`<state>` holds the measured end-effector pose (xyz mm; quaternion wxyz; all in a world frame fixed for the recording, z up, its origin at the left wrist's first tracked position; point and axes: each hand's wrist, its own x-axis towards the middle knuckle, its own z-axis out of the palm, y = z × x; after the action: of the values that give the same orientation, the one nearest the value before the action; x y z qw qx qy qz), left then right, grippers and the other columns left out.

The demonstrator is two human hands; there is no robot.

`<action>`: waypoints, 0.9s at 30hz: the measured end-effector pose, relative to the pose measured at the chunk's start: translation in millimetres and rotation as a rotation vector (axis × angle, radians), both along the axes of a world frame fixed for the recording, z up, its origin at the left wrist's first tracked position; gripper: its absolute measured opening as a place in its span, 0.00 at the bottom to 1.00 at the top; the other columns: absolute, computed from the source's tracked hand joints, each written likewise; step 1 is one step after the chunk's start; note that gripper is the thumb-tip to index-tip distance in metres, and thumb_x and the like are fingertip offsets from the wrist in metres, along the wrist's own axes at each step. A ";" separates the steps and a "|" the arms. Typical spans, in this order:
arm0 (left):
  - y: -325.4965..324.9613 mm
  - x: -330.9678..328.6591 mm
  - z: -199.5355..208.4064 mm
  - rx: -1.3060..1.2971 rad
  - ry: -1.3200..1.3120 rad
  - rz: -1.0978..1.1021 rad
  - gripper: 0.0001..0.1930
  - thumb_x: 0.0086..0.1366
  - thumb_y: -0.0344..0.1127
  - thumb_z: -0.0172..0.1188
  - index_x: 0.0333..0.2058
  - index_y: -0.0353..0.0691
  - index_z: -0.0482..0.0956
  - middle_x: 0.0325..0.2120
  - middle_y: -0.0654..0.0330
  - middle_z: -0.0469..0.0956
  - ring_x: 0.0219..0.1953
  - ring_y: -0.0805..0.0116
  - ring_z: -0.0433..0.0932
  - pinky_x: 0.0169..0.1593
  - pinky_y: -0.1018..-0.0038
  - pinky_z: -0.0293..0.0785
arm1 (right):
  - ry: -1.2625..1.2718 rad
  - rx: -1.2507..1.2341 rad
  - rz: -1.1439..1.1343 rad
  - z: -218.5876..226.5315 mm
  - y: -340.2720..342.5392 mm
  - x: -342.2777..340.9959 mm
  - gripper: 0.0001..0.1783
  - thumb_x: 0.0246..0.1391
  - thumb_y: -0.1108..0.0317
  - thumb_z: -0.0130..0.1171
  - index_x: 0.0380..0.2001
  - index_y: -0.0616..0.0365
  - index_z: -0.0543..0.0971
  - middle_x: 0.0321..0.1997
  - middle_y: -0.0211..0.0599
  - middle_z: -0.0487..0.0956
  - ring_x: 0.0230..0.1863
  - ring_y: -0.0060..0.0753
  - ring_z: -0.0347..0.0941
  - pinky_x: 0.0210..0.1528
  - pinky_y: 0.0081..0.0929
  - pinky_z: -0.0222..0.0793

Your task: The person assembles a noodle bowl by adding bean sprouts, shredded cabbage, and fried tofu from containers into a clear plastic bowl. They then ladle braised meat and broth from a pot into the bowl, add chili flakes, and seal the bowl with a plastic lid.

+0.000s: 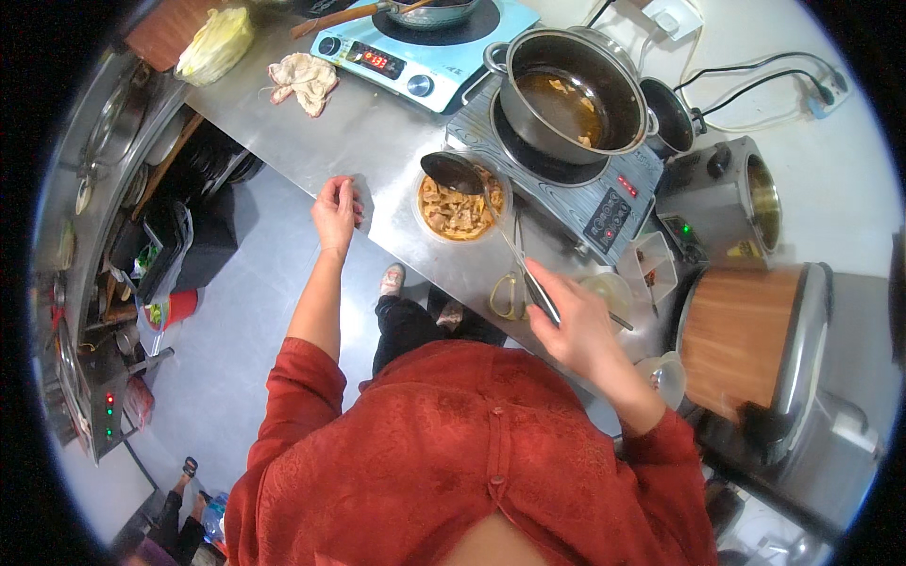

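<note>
My right hand (pixel 574 321) is wrapped round the black handle of a metal ladle (pixel 508 238). The ladle's dark bowl is tilted over a round clear plastic tub (pixel 422 219), which is filled with brownish sliced food (pixel 458 215) in sauce. My left hand (pixel 337 215) hovers by the counter's front edge, left of the tub, its fingers curled in with nothing visible in them. Behind the tub, a deep grey pot (pixel 522 90) sits on an induction cooker (pixel 604 193), with some oily liquid and a few food pieces inside. Scissors (pixel 507 295) with pale yellow handles lie near the right hand.
A light blue induction cooker (pixel 377 64) bearing a pan stands at the back, beside a crumpled cloth (pixel 304 83) on the steel counter (pixel 387 141). At right are a steel fryer-like box (pixel 708 193) and a large wood-coloured cooker (pixel 741 340). A person's legs (pixel 175 514) show at lower left.
</note>
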<state>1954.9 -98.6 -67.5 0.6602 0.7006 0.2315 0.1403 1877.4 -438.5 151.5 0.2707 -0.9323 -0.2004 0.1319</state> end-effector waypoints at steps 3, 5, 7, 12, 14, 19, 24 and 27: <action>0.5 -0.6 -0.3 0.016 -0.026 0.004 0.09 0.71 0.36 0.54 0.39 0.38 0.79 0.22 0.64 0.76 0.18 0.79 0.73 0.18 0.80 0.69 | -0.019 0.037 -0.006 1.4 -1.4 -2.8 0.32 0.53 0.64 0.59 0.63 0.51 0.67 0.44 0.47 0.78 0.42 0.54 0.77 0.43 0.43 0.73; 1.5 -1.1 -1.0 0.029 -0.001 -0.004 0.09 0.71 0.36 0.54 0.39 0.38 0.79 0.22 0.64 0.76 0.17 0.80 0.72 0.17 0.80 0.69 | 0.013 0.052 -0.003 5.6 -4.5 -7.6 0.32 0.53 0.64 0.59 0.63 0.52 0.68 0.44 0.47 0.78 0.43 0.54 0.76 0.44 0.42 0.73; 1.5 0.3 -3.2 0.017 0.005 -0.005 0.09 0.71 0.36 0.54 0.39 0.38 0.78 0.22 0.64 0.76 0.17 0.80 0.72 0.17 0.80 0.68 | 0.074 0.057 0.008 9.8 -8.0 -14.0 0.32 0.53 0.65 0.58 0.62 0.52 0.68 0.45 0.47 0.78 0.44 0.54 0.76 0.44 0.42 0.73; 2.1 2.7 -8.2 -0.001 -0.018 0.007 0.09 0.71 0.37 0.54 0.40 0.38 0.78 0.23 0.65 0.75 0.17 0.80 0.71 0.17 0.80 0.68 | 0.013 0.097 -0.028 14.3 -9.0 -16.4 0.33 0.52 0.66 0.60 0.63 0.50 0.69 0.43 0.48 0.79 0.45 0.53 0.77 0.45 0.42 0.73; 2.2 2.1 -8.1 0.028 -0.009 0.001 0.09 0.71 0.37 0.54 0.40 0.38 0.78 0.22 0.65 0.75 0.17 0.80 0.71 0.17 0.81 0.68 | -0.225 0.155 -0.098 22.2 -11.4 -6.0 0.33 0.51 0.67 0.61 0.62 0.49 0.70 0.42 0.48 0.79 0.44 0.53 0.77 0.45 0.42 0.73; 2.3 2.6 -4.3 0.040 0.011 -0.026 0.10 0.72 0.37 0.53 0.40 0.37 0.78 0.23 0.65 0.75 0.18 0.80 0.71 0.18 0.81 0.68 | -0.538 -0.258 -0.124 54.3 -44.0 73.5 0.31 0.49 0.70 0.63 0.59 0.42 0.73 0.36 0.38 0.76 0.34 0.47 0.78 0.34 0.39 0.75; 2.8 1.9 -2.7 0.053 0.014 -0.037 0.10 0.72 0.38 0.53 0.40 0.38 0.78 0.23 0.65 0.75 0.18 0.80 0.71 0.18 0.81 0.69 | -0.581 -0.541 -0.104 35.5 -66.8 142.6 0.28 0.48 0.69 0.64 0.55 0.39 0.77 0.33 0.37 0.75 0.34 0.43 0.78 0.34 0.37 0.75; 3.2 2.1 -3.2 0.052 0.032 -0.041 0.10 0.72 0.38 0.53 0.39 0.37 0.77 0.24 0.65 0.75 0.18 0.80 0.72 0.19 0.81 0.69 | -0.651 -0.522 -0.051 28.9 -74.2 156.7 0.26 0.48 0.68 0.65 0.54 0.40 0.78 0.33 0.35 0.73 0.36 0.42 0.75 0.35 0.36 0.73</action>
<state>1956.9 -95.3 -70.8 0.6409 0.7241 0.2240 0.1215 2034.1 -512.7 180.4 -0.0491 -0.9673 -0.2122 -0.1301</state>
